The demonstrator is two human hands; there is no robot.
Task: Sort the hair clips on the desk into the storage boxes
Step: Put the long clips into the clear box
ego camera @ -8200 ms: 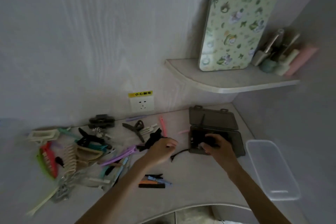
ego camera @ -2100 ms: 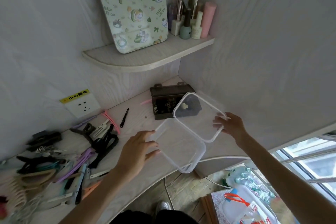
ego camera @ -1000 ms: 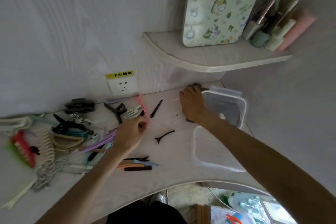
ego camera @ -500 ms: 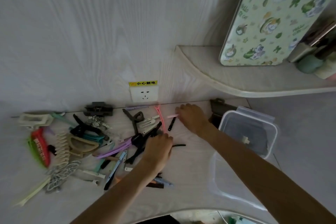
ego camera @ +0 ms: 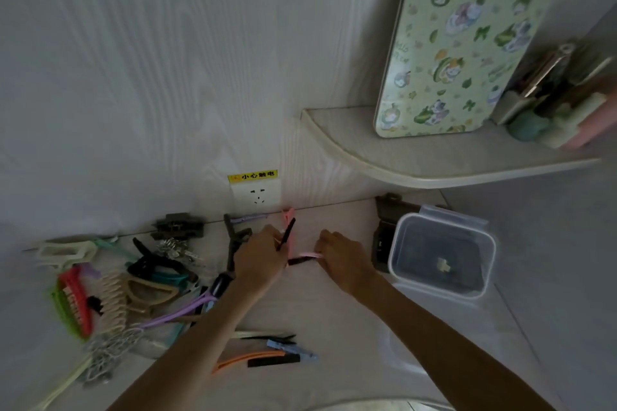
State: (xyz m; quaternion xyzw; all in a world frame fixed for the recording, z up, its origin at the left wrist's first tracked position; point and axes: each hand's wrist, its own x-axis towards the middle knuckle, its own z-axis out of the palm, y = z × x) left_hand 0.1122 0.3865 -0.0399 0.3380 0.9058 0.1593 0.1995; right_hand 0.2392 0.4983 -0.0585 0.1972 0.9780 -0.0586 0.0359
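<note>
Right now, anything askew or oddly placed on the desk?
Yes: the clear storage box sits on top of the dark box, covering most of it, so the dark box looks hard to load. Its lid lies loose near the desk's front edge.

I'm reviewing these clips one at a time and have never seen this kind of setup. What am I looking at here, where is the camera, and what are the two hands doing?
There is no machine: a person wears a wide-angle camera on the head, so the single view looks forward and down along their own arms at a pale desk.

The left hand pinches a slim black clip that sticks up from its fingers. The right hand pinches a small pink clip just above the desk.

To the left lies a jumbled pile of hair clips, with a few more near the front edge. On the right, a clear plastic box sits partly over a dark box, and its clear lid lies nearer the viewer. A wall socket and a corner shelf are behind.
</note>
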